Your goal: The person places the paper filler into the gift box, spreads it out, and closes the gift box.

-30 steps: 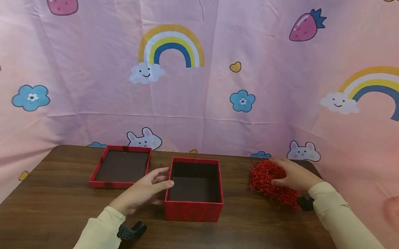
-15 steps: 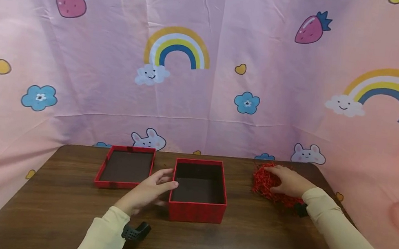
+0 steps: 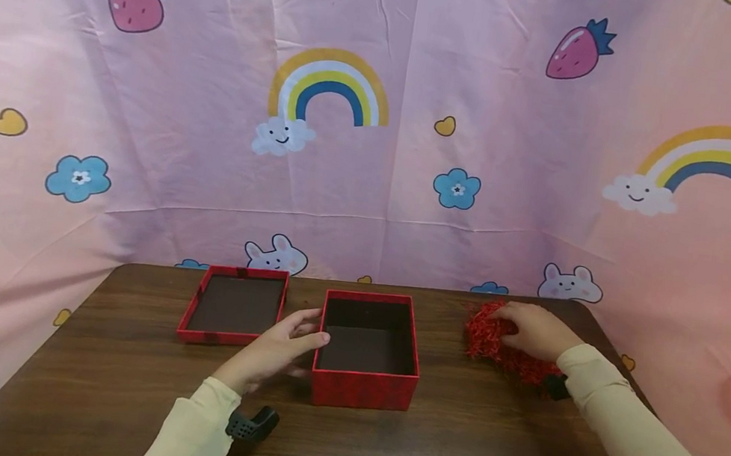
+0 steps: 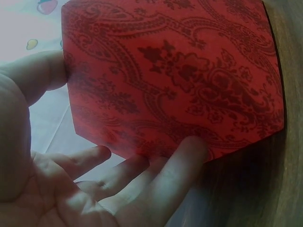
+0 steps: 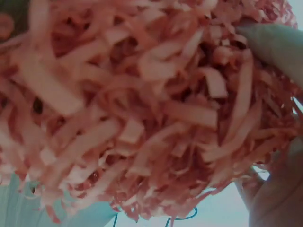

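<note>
A red box with a dark inside (image 3: pixel 363 389) stands uncovered in the middle of the table. My left hand (image 3: pixel 273 349) rests at its left side, thumb at the rim and fingertips against the wall. The left wrist view shows the extended fingers (image 4: pixel 182 165) touching the dark-patterned red side (image 4: pixel 175 75). On the right, my right hand (image 3: pixel 539 332) grips a heap of red shredded paper (image 3: pixel 485 332) from above. Crinkled shreds (image 5: pixel 142 109) fill most of the right wrist view, hiding most of the fingers.
A shallow red lid (image 3: pixel 235 305) lies inside-up left of the box. The brown wooden table (image 3: pixel 448 455) ends at a printed cloth backdrop (image 3: pixel 397 247), which also rises along both sides.
My right hand has sunk lower onto the shredded paper and its fingers have closed in on it. The left hand stays against the box. The head view has shifted slightly left.
</note>
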Demonstrator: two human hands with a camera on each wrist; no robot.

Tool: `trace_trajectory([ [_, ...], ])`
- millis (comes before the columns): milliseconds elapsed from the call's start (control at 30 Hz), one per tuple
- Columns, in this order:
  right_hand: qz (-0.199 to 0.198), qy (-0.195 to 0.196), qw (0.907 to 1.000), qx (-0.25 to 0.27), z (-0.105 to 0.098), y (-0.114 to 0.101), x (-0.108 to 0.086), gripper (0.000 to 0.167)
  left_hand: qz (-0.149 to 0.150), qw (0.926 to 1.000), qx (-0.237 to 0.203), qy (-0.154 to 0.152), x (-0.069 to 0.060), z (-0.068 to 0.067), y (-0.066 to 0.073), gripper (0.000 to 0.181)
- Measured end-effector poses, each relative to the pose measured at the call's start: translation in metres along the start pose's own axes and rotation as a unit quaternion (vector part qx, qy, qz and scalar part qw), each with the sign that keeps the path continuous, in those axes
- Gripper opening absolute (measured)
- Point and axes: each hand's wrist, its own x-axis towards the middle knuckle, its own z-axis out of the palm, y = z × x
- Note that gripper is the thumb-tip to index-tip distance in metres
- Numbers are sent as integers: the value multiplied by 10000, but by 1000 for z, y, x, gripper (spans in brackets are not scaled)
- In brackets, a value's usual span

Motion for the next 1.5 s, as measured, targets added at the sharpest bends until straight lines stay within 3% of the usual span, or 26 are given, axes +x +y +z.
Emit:
trace_trajectory([
  [467, 158, 339, 9979, 535, -17, -1, -5, 33, 77, 9998, 157, 86, -1, 0, 0, 77],
  [1067, 295, 746, 9903, 1131, -33, -9, -8, 27, 16, 10000, -14, 48, -1, 0, 2, 77],
  [1500, 121, 893, 9899, 1097, -49, -11, -8, 28, 5, 9998, 183, 91, -3, 2, 1, 77],
])
